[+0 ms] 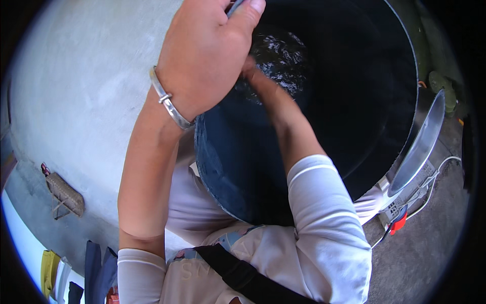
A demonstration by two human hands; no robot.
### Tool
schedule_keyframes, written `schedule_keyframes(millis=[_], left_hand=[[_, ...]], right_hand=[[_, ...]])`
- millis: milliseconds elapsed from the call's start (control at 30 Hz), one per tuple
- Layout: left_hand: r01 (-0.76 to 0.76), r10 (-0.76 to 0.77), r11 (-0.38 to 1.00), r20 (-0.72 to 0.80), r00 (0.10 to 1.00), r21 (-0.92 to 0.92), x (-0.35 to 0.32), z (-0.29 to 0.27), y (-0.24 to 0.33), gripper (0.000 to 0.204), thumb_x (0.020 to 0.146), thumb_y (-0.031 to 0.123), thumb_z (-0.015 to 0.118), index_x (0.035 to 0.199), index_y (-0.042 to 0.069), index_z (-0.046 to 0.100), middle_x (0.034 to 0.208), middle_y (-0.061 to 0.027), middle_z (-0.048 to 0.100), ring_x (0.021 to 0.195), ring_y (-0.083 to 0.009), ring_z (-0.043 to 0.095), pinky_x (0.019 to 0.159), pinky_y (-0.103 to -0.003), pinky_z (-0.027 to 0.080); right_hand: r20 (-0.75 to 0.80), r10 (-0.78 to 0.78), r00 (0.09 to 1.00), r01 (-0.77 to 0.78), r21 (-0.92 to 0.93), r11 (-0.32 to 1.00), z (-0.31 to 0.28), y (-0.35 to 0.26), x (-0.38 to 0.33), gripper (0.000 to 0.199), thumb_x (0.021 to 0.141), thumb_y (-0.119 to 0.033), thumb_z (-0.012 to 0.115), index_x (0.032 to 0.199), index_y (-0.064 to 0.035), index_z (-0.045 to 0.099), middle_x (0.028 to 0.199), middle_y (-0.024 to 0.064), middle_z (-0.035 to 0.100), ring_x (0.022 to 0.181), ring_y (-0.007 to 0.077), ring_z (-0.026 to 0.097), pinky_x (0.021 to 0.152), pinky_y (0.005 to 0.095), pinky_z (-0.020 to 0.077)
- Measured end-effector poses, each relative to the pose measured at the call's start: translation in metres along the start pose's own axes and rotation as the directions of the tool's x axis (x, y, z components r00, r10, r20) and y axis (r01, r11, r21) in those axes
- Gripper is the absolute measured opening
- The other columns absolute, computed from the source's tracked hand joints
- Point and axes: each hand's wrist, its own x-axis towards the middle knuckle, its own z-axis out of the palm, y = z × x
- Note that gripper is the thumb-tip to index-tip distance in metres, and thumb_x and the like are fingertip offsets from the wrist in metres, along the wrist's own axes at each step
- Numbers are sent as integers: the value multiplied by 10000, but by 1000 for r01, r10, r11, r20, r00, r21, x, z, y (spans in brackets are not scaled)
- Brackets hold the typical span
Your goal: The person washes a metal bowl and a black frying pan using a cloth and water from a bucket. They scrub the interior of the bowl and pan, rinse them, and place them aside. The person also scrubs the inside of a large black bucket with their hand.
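Note:
A large, deep, dark tub (238, 209) stands in front of me, with rippling water (283, 55) at its bottom. My left hand (207, 45), with a silver bangle at its wrist, is at the tub's far left edge. Its thumb and fingers are closed over a thin blue-grey edge that appears to be the rim. Down inside the tub, near the rippled water, is my right hand (248, 67). It is small and blurred, partly behind my left hand, and its fingers cannot be made out.
A shiny metal basin-like piece (420, 147) leans at the tub's right. Beside it lie a power strip (394, 209), a white cable (430, 195) and a red-and-blue plug (399, 223). A woven stool-like object (65, 193) is at the left; dark trousers (96, 271) show lower left.

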Motion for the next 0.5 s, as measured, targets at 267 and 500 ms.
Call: schedule_keyframes(millis=[267, 500], left_hand=[[67, -69, 998, 74, 995, 20, 1, -10, 4, 293, 915, 51, 433, 1168, -74, 511, 1043, -96, 610, 946, -126, 541, 859, -241, 417], [-25, 25, 997, 6, 1000, 66, -1, 1, 12, 279, 904, 41, 429, 1144, -59, 532, 1027, -116, 625, 941, -140, 556, 857, -250, 421]], right_hand=[[109, 363, 926, -183, -709, 681, -122, 31, -66, 286, 866, -199, 475, 1095, -129, 631, 1274, 123, 479, 1197, 282, 415, 989, 431, 313], [16, 708, 706, -641, -411, 649, -34, 44, -139, 294, 881, -202, 469, 1110, -83, 612, 1231, 170, 497, 1153, 326, 439, 930, 401, 367]])
